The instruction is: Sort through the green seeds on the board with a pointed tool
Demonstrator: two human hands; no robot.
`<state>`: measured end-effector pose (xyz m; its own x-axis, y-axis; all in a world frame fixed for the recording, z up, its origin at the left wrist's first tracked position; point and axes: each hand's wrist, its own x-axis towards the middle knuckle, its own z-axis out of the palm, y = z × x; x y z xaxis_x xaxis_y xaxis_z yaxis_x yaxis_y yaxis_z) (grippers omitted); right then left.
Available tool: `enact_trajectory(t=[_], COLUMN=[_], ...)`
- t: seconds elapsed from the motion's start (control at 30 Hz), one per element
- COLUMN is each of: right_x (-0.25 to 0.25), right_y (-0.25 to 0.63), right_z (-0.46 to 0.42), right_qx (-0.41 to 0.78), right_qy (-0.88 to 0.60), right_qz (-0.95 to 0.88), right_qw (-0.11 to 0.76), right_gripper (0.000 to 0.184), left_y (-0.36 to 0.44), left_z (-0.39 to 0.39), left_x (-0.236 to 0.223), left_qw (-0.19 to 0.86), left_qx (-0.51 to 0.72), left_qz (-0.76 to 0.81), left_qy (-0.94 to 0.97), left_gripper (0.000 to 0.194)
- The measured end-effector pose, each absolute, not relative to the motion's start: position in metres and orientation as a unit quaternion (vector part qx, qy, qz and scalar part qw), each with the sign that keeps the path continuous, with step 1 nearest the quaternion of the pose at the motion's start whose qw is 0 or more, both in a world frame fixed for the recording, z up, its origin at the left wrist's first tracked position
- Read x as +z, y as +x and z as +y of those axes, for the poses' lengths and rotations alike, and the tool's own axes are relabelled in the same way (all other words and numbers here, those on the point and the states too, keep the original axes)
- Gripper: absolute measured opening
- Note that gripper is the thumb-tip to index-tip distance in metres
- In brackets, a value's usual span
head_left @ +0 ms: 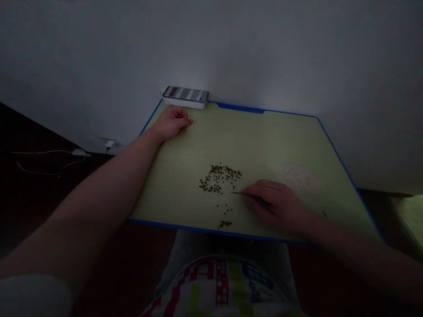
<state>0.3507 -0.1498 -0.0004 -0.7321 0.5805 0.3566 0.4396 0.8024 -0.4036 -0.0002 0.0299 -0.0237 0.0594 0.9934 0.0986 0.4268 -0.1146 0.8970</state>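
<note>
My right hand (276,204) is closed on dark, thin tweezers (238,193), whose pointed tip reaches left over the table, just below a scattered patch of small dark green beans (226,171). The view is dim, so I cannot tell whether the tips touch or hold a bean. Among the beans lie a few reddish bits. A smaller cluster of beans (225,223) lies close to the near edge. At the far left of the table my left hand (173,122) rests with its fingers curled in, and nothing shows in it.
The pale green table (241,136) has a blue rim and stands against a wall. A white box with a striped lid (185,95) sits at its back left corner. White grains (299,176) are spread at the right. A white cable (81,152) lies off to the left.
</note>
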Motion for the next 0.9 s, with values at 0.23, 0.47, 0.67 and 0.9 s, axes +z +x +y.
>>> enact_trajectory(t=[0.23, 0.47, 0.67, 0.9], right_x=[0.009, 0.002, 0.002, 0.001], right_y=[0.356, 0.334, 0.319, 0.314], right_z=[-0.171, -0.164, -0.154, -0.151], right_qx=[0.156, 0.199, 0.232, 0.248], right_qy=[-0.384, -0.389, -0.375, -0.361], right_qz=[-0.887, -0.877, -0.879, -0.881], right_qw=[0.204, 0.198, 0.183, 0.18], right_gripper=[0.024, 0.026, 0.027, 0.027], left_y=[0.001, 0.001, 0.002, 0.003], left_z=[0.028, 0.029, 0.029, 0.031], left_x=[-0.022, -0.023, -0.021, -0.022], left_qw=[0.368, 0.366, 0.367, 0.368], left_qx=[0.402, 0.401, 0.403, 0.406], left_qz=[0.543, 0.557, 0.545, 0.547], left_qy=[0.639, 0.629, 0.636, 0.633], left_gripper=[0.022, 0.022, 0.022, 0.025])
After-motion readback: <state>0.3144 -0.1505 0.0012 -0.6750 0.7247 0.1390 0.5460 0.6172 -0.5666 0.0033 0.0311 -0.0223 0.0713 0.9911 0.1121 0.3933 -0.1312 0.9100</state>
